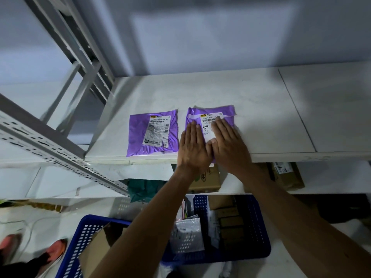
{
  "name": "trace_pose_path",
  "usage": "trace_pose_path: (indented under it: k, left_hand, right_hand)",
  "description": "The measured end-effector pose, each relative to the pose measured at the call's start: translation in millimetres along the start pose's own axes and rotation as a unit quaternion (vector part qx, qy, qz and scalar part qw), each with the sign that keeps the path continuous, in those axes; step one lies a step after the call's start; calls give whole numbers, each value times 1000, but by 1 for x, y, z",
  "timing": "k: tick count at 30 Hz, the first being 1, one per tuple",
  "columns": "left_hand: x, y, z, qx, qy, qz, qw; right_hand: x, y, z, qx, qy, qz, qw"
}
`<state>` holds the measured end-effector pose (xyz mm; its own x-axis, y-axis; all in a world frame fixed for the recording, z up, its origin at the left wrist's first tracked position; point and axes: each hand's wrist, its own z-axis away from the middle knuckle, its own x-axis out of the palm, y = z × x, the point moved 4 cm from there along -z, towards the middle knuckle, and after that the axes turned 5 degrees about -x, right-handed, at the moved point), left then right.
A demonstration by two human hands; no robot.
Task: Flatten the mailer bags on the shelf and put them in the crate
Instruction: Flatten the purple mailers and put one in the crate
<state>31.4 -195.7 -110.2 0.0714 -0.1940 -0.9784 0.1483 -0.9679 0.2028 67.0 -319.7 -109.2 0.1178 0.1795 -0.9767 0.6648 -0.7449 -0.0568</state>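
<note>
Two purple mailer bags with white labels lie side by side near the front edge of the white shelf. The left mailer bag lies untouched. On the right mailer bag both my hands press flat with straight fingers: my left hand on its left half, my right hand on its right half and label. Below, on the floor, stands a blue perforated crate with parcels and boxes inside. A second blue crate with a cardboard box sits at the lower left.
A grey metal shelf upright slants across the left. On the lower shelf sit cardboard boxes and a green bag. Shoes and a cable lie on the floor at the bottom left.
</note>
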Motion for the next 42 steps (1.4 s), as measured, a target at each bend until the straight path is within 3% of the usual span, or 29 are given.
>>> trace_pose_path:
  k: [7,12,19,22,25,29,30,31,34,35,38,40,42]
  left_hand:
    - [-4,6,10,-38,-11,12,999]
    - [-1,10,22,-51,-20,3,998]
    - [-10,17,52,-53,-28,12,998]
    - [-22,16,64,-58,30,64,996]
    - [-40,11,78,-134,95,134,977]
    - [-35,12,99,-227,18,207,952]
    - [-30,11,98,-261,-17,244,934]
    - [-23,9,98,-308,-52,318,895]
    - [-13,10,97,-392,-114,574,710]
    - [-11,9,95,-389,-123,610,679]
    - [-9,8,95,-363,-151,670,629]
    - [-11,7,102,-340,-177,688,616]
    - [-12,3,111,-321,-196,703,603]
  right_hand:
    - [15,2,13,65,-65,-16,996]
    - [-4,1,26,59,-7,-63,996]
    - [-16,3,36,55,-39,-77,995]
    - [-21,10,43,35,-31,-107,993]
    - [-24,17,52,29,-35,-145,988]
    - [-40,14,58,43,-41,-197,979]
    - [-42,13,59,49,-47,-208,976]
    - [-45,12,61,54,-52,-215,974]
    - [-53,4,71,80,-70,-234,966]
    - [-57,1,73,92,-75,-240,964]
    - [-65,-8,86,132,-48,-246,959]
    - [-69,-13,96,170,7,-248,954]
    - [-70,-15,108,247,53,-278,927]
